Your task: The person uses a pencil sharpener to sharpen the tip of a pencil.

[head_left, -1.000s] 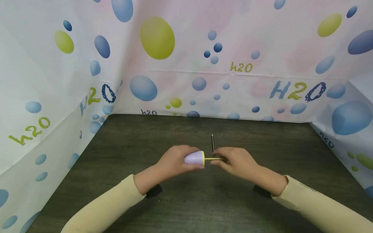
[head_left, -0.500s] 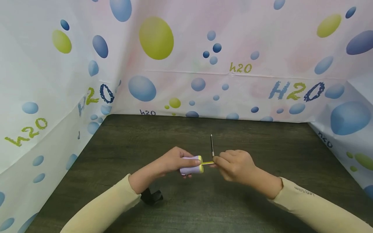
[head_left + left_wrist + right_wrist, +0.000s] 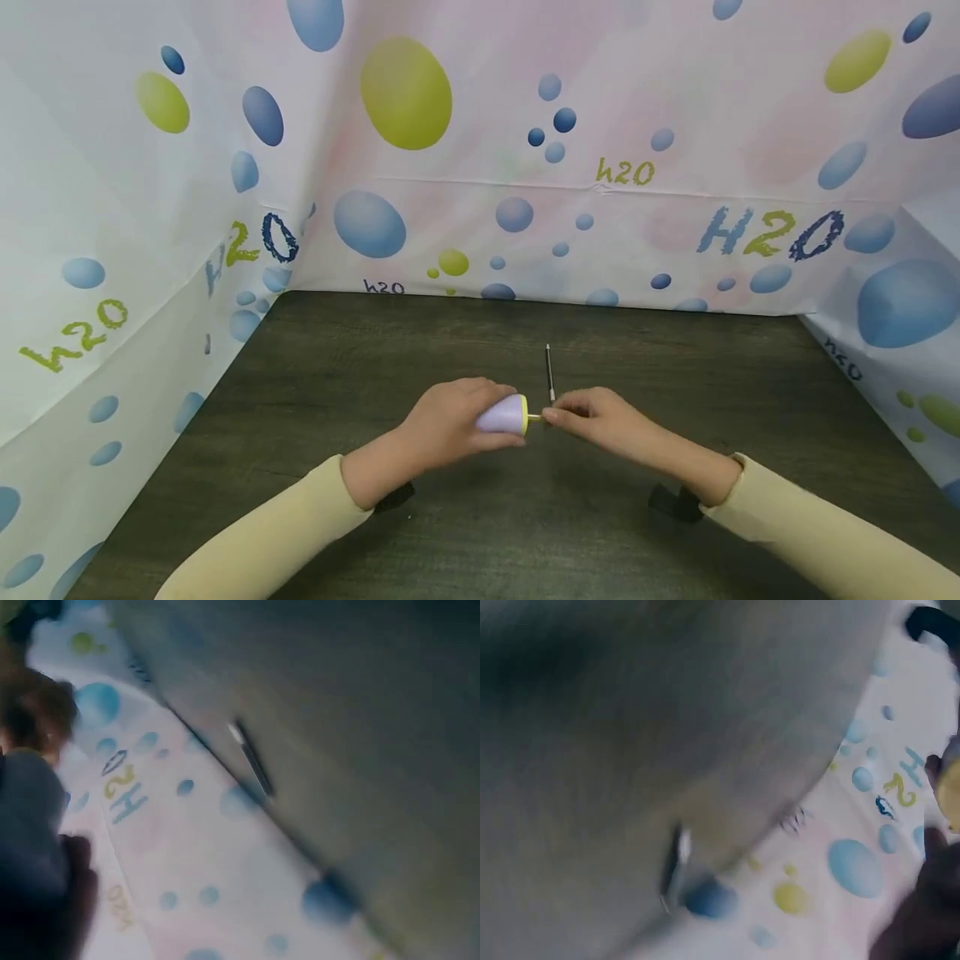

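My left hand (image 3: 453, 423) wraps round a waisted lilac handle (image 3: 501, 415) with a yellow rim, held level above the dark table. A thin gold-coloured rod (image 3: 534, 417) sticks out of the rimmed end, and its short visible length runs to the fingertips of my right hand (image 3: 607, 423). Thumb and forefinger pinch it there. Beyond that hand lies a slim dark rod (image 3: 551, 373) with pale ends. In the blurred left wrist view the lilac handle (image 3: 30, 817) looks dark at the left edge; the right wrist view catches its yellow end (image 3: 951, 795).
The dark wood-grain table (image 3: 360, 350) is closed in at the back and sides by a white sheet (image 3: 480, 125) with blue and green dots and H2O lettering. Dark wrist-camera mounts (image 3: 675, 502) show under the wrists.
My right hand rolls over and back, ending in a fingertip pinch close to the yellow rim. Less of the gold rod shows than a second ago. My left hand turns the handle and covers it again.
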A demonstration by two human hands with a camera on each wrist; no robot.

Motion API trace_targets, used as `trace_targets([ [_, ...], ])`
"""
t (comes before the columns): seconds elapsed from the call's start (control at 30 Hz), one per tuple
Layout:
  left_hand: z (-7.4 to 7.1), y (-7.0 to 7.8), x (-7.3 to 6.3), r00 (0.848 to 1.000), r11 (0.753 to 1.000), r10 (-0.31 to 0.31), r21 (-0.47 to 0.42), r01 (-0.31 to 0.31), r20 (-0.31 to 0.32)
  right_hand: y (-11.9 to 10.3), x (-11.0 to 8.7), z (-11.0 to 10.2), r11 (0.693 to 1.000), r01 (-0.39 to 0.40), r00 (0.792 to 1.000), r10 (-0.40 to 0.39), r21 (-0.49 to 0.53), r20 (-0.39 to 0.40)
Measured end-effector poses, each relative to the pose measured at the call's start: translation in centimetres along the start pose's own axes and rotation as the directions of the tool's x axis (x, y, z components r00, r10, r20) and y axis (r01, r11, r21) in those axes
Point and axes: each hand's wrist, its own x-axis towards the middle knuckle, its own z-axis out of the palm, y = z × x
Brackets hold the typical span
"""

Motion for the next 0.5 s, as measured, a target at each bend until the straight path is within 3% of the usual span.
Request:
trace_targets([
  [0.03,-0.1,-0.1,0.1,0.987,0.981,-0.131,-0.129,0.142,0.089,0.0,0.0,0.1,0.969,0.122,0.985,-0.145,-0.214,-0.092],
  [0.07,-0.3,-0.3,0.3,0.951,0.923,-0.247,-0.255,0.290,0.188,0.1,0.1,0.2,0.882,0.212,0.939,-0.303,-0.421,-0.162],
  [0.1,-0.5,-0.5,0.5,0.897,0.826,-0.331,-0.370,0.425,0.292,0.2,0.2,0.2,0.760,0.261,0.864,-0.459,-0.595,-0.208],
  [0.13,-0.7,-0.8,0.8,0.833,0.699,-0.389,-0.463,0.545,0.392,0.3,0.3,0.2,0.632,0.278,0.770,-0.597,-0.724,-0.226],
  [0.17,-0.9,-1.1,0.9,0.770,0.558,-0.411,-0.534,0.635,0.488,0.6,0.5,0.1,0.504,0.282,0.663,-0.718,-0.816,-0.214],
  [0.2,-1.1,-1.4,1.0,0.718,0.431,-0.400,-0.575,0.696,0.569,0.8,0.7,-0.1,0.400,0.283,0.569,-0.802,-0.871,-0.183],
  [0.23,-1.2,-1.6,1.1,0.676,0.322,-0.374,-0.594,0.737,0.635,0.9,0.8,-0.2,0.331,0.288,0.499,-0.853,-0.898,-0.155],
  [0.27,-1.3,-1.7,1.2,0.645,0.234,-0.338,-0.603,0.763,0.685,1.0,1.0,-0.3,0.276,0.284,0.442,-0.888,-0.918,-0.130],
  [0.3,-1.4,-1.7,1.3,0.623,0.169,-0.304,-0.603,0.780,0.721,1.0,1.1,-0.3,0.233,0.276,0.390,-0.914,-0.933,-0.113],
  [0.33,-1.5,-1.6,1.4,0.605,0.134,-0.287,-0.594,0.793,0.743,1.1,1.1,-0.2,0.201,0.267,0.348,-0.932,-0.942,-0.100],
  [0.37,-1.6,-1.5,1.4,0.600,0.129,-0.279,-0.590,0.797,0.750,1.1,1.2,-0.1,0.180,0.260,0.316,-0.944,-0.949,-0.093],
  [0.4,-1.6,-1.3,1.4,0.608,0.150,-0.288,-0.592,0.792,0.740,1.0,1.2,0.1,0.175,0.254,0.302,-0.949,-0.951,-0.094],
  [0.43,-1.5,-1.1,1.4,0.626,0.197,-0.315,-0.596,0.778,0.713,1.0,1.2,0.3,0.195,0.261,0.308,-0.945,-0.946,-0.110],
  [0.47,-1.5,-0.8,1.4,0.655,0.265,-0.349,-0.599,0.755,0.670,0.8,1.1,0.5,0.230,0.267,0.336,-0.932,-0.936,-0.133],
  [0.5,-1.4,-0.6,1.2,0.692,0.348,-0.383,-0.598,0.722,0.612,0.7,0.9,0.7,0.294,0.283,0.391,-0.904,-0.913,-0.170],
])
